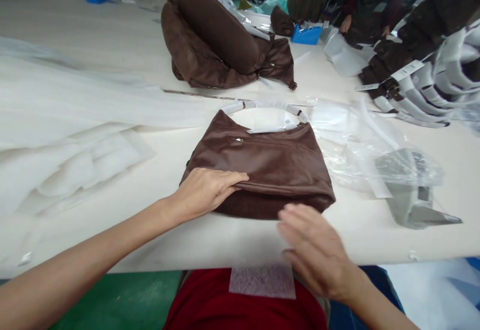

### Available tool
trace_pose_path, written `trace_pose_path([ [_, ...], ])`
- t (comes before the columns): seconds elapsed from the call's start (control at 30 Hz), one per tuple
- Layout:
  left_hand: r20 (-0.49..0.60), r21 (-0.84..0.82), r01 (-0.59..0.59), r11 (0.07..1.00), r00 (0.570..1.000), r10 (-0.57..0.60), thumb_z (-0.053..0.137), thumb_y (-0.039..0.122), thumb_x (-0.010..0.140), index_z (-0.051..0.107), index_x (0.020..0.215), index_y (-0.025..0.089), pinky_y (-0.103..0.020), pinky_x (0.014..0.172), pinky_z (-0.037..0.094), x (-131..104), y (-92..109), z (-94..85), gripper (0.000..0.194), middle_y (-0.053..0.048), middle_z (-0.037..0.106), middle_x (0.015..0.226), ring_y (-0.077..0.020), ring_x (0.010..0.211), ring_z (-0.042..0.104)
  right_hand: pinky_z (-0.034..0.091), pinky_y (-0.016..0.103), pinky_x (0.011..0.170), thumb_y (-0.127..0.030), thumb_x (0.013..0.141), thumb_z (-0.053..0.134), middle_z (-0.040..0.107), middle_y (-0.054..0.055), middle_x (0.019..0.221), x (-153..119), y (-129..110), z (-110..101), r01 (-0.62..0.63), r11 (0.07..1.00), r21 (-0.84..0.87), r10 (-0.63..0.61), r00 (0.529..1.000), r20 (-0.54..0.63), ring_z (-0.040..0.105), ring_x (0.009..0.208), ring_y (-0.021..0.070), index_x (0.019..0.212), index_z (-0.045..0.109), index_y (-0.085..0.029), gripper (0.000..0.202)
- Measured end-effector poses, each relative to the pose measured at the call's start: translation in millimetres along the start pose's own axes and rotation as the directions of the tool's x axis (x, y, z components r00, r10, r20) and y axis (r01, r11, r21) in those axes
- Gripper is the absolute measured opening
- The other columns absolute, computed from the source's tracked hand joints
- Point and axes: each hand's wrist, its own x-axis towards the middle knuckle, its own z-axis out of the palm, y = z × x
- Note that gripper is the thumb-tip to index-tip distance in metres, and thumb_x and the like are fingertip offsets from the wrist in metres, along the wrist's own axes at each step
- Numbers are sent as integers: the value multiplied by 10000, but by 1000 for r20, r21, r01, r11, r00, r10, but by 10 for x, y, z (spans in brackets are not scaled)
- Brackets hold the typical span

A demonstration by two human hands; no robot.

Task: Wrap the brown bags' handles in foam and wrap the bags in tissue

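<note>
A brown leather handbag (270, 157) lies flat on the table before me, its white-wrapped handle pointing away and a white tag at its opening. My left hand (208, 190) pinches the fold along the bag's lower edge, left of the middle. Close to the bag's lower right corner, my right hand (313, 245) is blurred by motion. Its fingers are stretched out, with nothing seen in them. A small zip pull shows on the bag's upper panel.
Several brown bags (221, 45) are heaped behind. White sheets (86, 165) spread leftward. Clear plastic bags (348, 140) and a grey tape dispenser (416, 190) lie at right, below a stack of wrapped handles (423, 80). Two people stand across the table (123, 45).
</note>
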Motion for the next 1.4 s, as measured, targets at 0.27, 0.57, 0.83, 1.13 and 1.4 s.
trace_pose_path([
  [0.27,-129,53,-178,982,974,184,425,231,1018,490,1421,305,-289,1030,520,-229,-154,267,415,19,604,1374,-158,1221,608,333,434,1180,-512,994,459,509,169,1469,191,108,718,-69,997,29,59,958,281,444,1379,268,1470,404,-82,644],
  [0.57,-164,144,-226,963,955,248,425,50,961,537,1380,229,-313,1171,378,-239,-62,437,469,-11,583,1403,-169,1362,469,500,405,1033,-86,959,489,655,128,1223,-267,286,454,-394,918,-31,384,908,-169,603,1184,234,1327,531,-165,378],
  [0.83,-262,212,-221,952,926,274,412,78,976,618,1257,171,-312,1101,467,-248,-18,502,360,-22,640,1336,-170,1332,511,501,436,776,-520,900,622,632,123,905,-384,577,382,-642,740,-202,508,730,-458,585,898,285,1038,597,-156,390],
  [1.13,-249,160,-161,974,948,198,406,105,972,583,1274,195,-336,1120,415,-288,32,359,361,-39,671,1287,-166,1250,573,481,390,837,-414,954,540,580,109,1056,-737,1010,335,-465,863,-198,433,883,-183,571,988,263,1181,577,-181,327],
  [1.4,-355,136,46,990,935,6,411,60,934,649,1004,212,-281,725,469,-667,-186,264,291,-56,628,870,-163,792,559,474,342,745,-91,895,437,585,72,910,-796,1143,428,-273,944,-185,241,954,-177,561,813,209,1339,567,-216,479],
])
